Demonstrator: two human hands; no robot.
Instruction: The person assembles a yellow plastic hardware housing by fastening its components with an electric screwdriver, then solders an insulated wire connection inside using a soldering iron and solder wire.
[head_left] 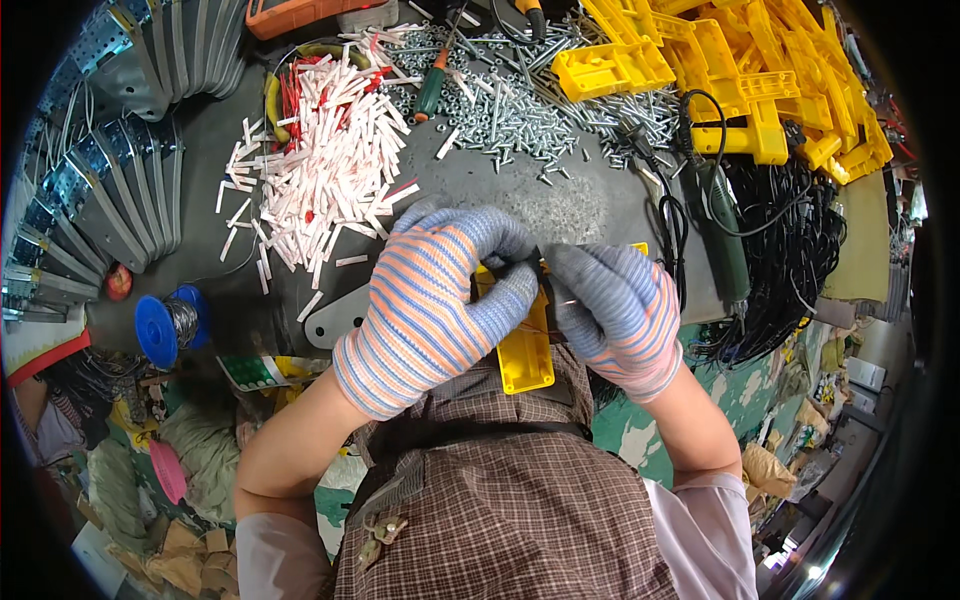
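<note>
My left hand (430, 300), in a striped glove with grey-blue fingertips, is closed in a pinch above the near edge of the table. Facing it, my right hand (622, 318) in a matching glove is pinched too, and the two sets of fingertips almost meet. What they grip is too small and too covered to name. Beneath and between the hands lies a yellow plastic housing (526, 362), its near end sticking out toward my apron and its middle hidden by the fingers. A flat grey metal plate (338, 318) with holes shows beside my left wrist.
Ahead lie white tube-like pieces (335, 165) with red wires, loose screws (520, 115), and a green-handled screwdriver (431, 88). Yellow housings (740, 80), a green power tool (724, 235) and black cables (775, 250) fill the right. Metal brackets (115, 190) and a blue wire spool (160, 330) stand left.
</note>
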